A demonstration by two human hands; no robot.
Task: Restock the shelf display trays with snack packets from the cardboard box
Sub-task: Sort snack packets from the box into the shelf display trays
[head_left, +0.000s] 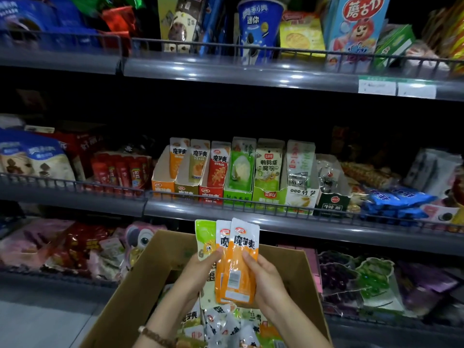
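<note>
Over the open cardboard box (140,280), both my hands hold a fan of snack packets upright. My left hand (198,270) grips a green packet (204,237) and the left edge of the orange packets (238,262). My right hand (263,280) clasps the orange packets from the right. More loose packets (226,325) lie in the box bottom. On the middle shelf stands a row of display trays: orange (163,182), olive (187,189), red (211,192), green (237,197), each with packets standing in it.
A wire rail (251,203) runs along the middle shelf's front edge. Blue packets (396,199) lie right of the trays and red packs (118,172) stand to their left. The upper shelf holds boxes and a blue cup (258,28). The lower shelf holds candy bags (364,277).
</note>
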